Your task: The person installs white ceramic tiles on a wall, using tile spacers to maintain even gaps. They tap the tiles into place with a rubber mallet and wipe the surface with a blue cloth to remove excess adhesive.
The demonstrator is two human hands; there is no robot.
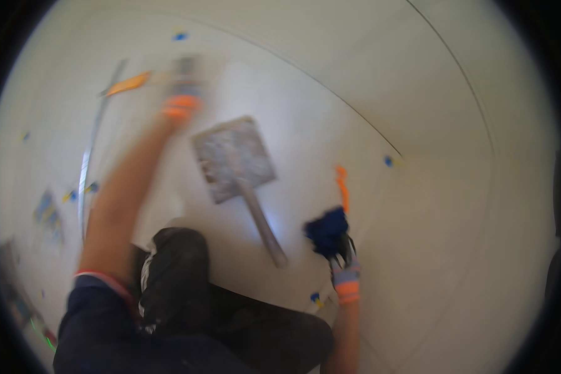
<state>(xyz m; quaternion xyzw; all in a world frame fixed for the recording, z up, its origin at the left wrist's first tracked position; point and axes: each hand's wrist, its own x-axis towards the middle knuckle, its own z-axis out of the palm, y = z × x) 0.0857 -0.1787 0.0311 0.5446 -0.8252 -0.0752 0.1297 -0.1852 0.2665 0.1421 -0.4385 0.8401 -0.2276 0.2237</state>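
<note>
My left hand (186,84), in a grey glove with an orange cuff, reaches far forward over the pale floor. Motion smears its fingers, so whether it holds anything cannot be made out. Down at the right, my gloved right hand (346,268) grips a dark blue cloth (327,232), bunched up just above the floor. Between my arms lies a tool with a square, stained grey head (234,159) and a thick round handle (265,227) pointing back toward me. An orange strip-like piece (342,187) shows just beyond the cloth.
A long metal straightedge (88,156) lies to the left, an orange-handled tool (129,83) by its far end. Several small blue and yellow pieces (389,161) dot the large pale floor tiles (430,206). My bent knees (177,262) are at the near edge.
</note>
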